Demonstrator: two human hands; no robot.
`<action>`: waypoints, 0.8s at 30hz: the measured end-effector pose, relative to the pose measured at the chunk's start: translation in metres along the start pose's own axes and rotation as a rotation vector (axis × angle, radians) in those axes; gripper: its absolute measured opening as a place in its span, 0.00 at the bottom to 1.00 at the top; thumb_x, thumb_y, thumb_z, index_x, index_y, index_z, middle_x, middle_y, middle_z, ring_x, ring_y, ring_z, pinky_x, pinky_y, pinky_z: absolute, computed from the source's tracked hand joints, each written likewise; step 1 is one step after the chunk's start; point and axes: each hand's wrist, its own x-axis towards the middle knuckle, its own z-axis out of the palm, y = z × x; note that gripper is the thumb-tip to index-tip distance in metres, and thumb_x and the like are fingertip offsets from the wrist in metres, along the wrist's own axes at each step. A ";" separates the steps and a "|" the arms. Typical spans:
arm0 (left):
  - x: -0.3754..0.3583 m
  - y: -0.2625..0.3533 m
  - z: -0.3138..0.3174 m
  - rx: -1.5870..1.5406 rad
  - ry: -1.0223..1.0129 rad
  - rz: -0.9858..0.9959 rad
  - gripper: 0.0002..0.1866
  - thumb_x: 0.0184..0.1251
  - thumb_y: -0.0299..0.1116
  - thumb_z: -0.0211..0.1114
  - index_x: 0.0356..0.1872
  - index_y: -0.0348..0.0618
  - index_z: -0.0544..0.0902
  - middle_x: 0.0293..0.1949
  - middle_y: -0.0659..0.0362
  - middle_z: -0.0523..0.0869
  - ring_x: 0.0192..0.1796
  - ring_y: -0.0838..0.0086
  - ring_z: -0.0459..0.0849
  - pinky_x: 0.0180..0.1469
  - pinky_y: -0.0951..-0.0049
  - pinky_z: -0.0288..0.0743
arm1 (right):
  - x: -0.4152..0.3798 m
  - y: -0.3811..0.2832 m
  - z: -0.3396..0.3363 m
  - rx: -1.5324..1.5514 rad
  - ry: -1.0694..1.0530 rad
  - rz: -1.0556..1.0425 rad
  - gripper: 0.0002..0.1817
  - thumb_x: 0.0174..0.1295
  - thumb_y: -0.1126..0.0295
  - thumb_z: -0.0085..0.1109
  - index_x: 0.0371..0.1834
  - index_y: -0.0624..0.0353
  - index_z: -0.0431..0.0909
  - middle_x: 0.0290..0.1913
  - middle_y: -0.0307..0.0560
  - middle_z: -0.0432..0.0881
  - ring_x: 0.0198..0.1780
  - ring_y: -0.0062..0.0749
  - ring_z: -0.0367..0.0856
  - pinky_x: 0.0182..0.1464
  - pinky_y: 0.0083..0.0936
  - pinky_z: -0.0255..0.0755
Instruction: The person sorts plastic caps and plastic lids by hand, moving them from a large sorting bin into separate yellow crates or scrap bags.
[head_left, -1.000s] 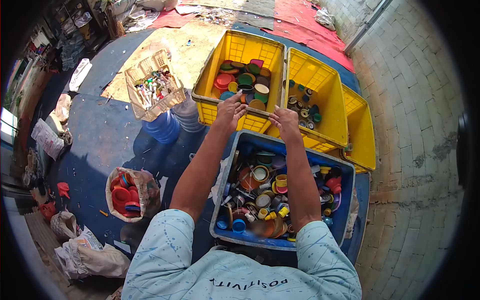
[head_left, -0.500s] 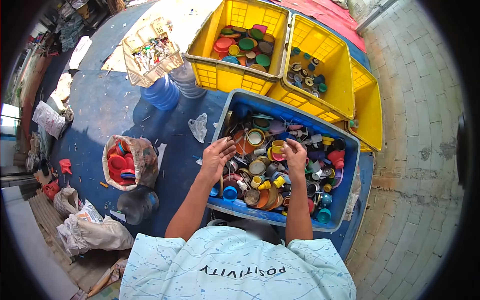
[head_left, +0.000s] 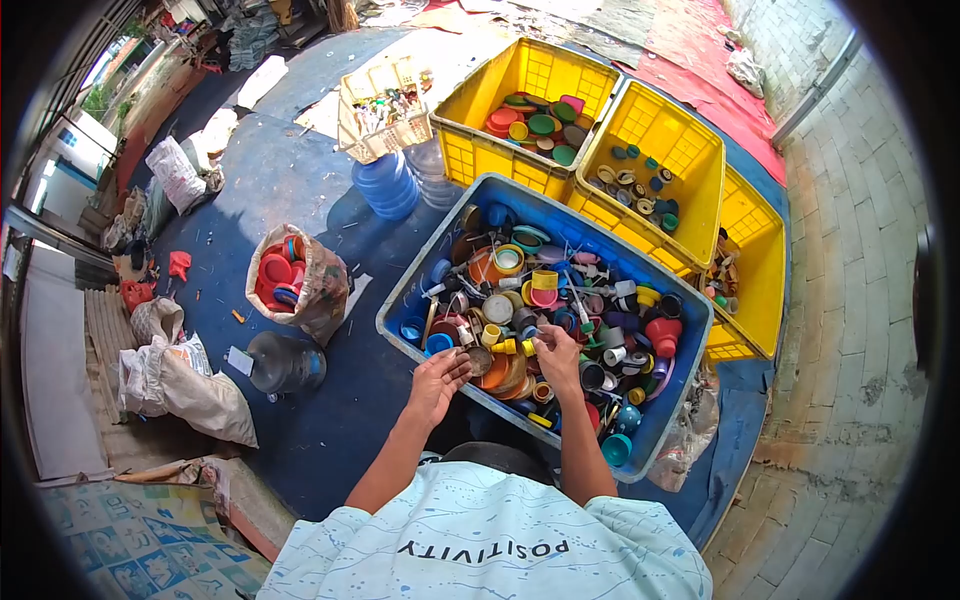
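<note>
A large blue crate (head_left: 415, 284) in front of me holds a heap of mixed plastic caps and lids. Over its near left rim hovers my left hand (head_left: 437, 386), fingers loosely bent and apart, with nothing visible in them. A dull brown round lid (head_left: 481, 361) lies just beyond its fingertips. My right hand (head_left: 558, 362) reaches into the heap, thumb and fingers pinched together; whatever they hold is hidden. Beside those fingertips is a small yellow cap (head_left: 528, 348). Farther in, a yellow ring-shaped cap (head_left: 544, 280) rests by a pink one (head_left: 543, 297).
Yellow crates (head_left: 508, 160) with sorted lids stand behind the blue crate. To the left are a sack of red lids (head_left: 325, 300), a clear water jug (head_left: 287, 362), and a cream basket (head_left: 385, 140) on blue jugs (head_left: 386, 188). A block wall (head_left: 850, 300) runs along the right.
The view has shifted, and both hands have drawn back toward the crate's near side. My right hand has left the yellow ring-shaped cap, which now lies on the heap.
</note>
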 end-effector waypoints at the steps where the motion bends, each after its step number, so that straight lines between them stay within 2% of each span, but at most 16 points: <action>1: -0.009 -0.004 0.000 -0.004 -0.007 0.005 0.14 0.71 0.30 0.58 0.52 0.32 0.76 0.43 0.52 0.84 0.45 0.68 0.85 0.51 0.67 0.81 | -0.004 -0.005 -0.001 -0.037 -0.018 -0.011 0.18 0.57 0.71 0.61 0.51 0.65 0.78 0.41 0.55 0.86 0.44 0.41 0.85 0.48 0.32 0.77; 2: -0.017 -0.008 -0.001 -0.012 -0.012 0.012 0.13 0.71 0.30 0.58 0.52 0.33 0.76 0.43 0.52 0.84 0.45 0.68 0.84 0.51 0.67 0.81 | 0.000 0.008 0.004 -0.052 -0.034 -0.054 0.18 0.57 0.71 0.61 0.51 0.65 0.78 0.42 0.56 0.86 0.44 0.45 0.85 0.48 0.34 0.77; 7: -0.042 -0.018 -0.010 0.002 -0.011 0.041 0.12 0.72 0.33 0.59 0.50 0.36 0.77 0.44 0.54 0.84 0.45 0.70 0.84 0.51 0.69 0.79 | 0.012 -0.004 0.012 -0.204 -0.085 -0.201 0.19 0.56 0.71 0.61 0.51 0.66 0.77 0.43 0.60 0.85 0.45 0.49 0.85 0.47 0.37 0.77; 9: -0.043 -0.019 -0.015 -0.014 -0.010 0.051 0.12 0.72 0.33 0.59 0.49 0.37 0.78 0.44 0.55 0.84 0.45 0.72 0.83 0.52 0.69 0.79 | 0.018 -0.011 0.018 -0.223 -0.099 -0.223 0.18 0.55 0.73 0.61 0.49 0.67 0.77 0.42 0.61 0.84 0.44 0.51 0.84 0.46 0.38 0.77; 15: -0.046 -0.014 -0.031 -0.045 -0.033 0.079 0.12 0.72 0.34 0.60 0.49 0.38 0.78 0.43 0.58 0.83 0.45 0.74 0.82 0.53 0.70 0.78 | 0.048 -0.016 0.043 -0.406 -0.057 -0.492 0.16 0.51 0.78 0.62 0.44 0.67 0.77 0.41 0.63 0.82 0.45 0.57 0.80 0.49 0.44 0.73; 18: -0.043 -0.003 -0.043 -0.015 -0.066 0.046 0.13 0.73 0.36 0.59 0.50 0.39 0.78 0.43 0.59 0.83 0.46 0.75 0.82 0.53 0.72 0.78 | 0.055 -0.032 0.054 -0.563 -0.130 -0.472 0.19 0.51 0.80 0.61 0.49 0.68 0.76 0.46 0.62 0.82 0.48 0.55 0.81 0.51 0.40 0.74; 21: -0.037 0.017 -0.052 0.024 -0.083 0.023 0.13 0.73 0.36 0.59 0.51 0.39 0.78 0.44 0.59 0.82 0.45 0.77 0.81 0.53 0.73 0.77 | 0.064 -0.027 0.074 -0.583 -0.095 -0.504 0.20 0.49 0.81 0.61 0.49 0.68 0.77 0.44 0.63 0.82 0.48 0.57 0.80 0.51 0.42 0.73; 24: -0.028 0.042 -0.059 0.047 -0.121 0.037 0.14 0.73 0.36 0.59 0.52 0.38 0.78 0.44 0.58 0.83 0.46 0.76 0.82 0.53 0.72 0.77 | 0.066 -0.030 0.089 -0.677 -0.119 -0.429 0.24 0.48 0.81 0.60 0.53 0.63 0.76 0.47 0.60 0.81 0.52 0.56 0.77 0.55 0.43 0.71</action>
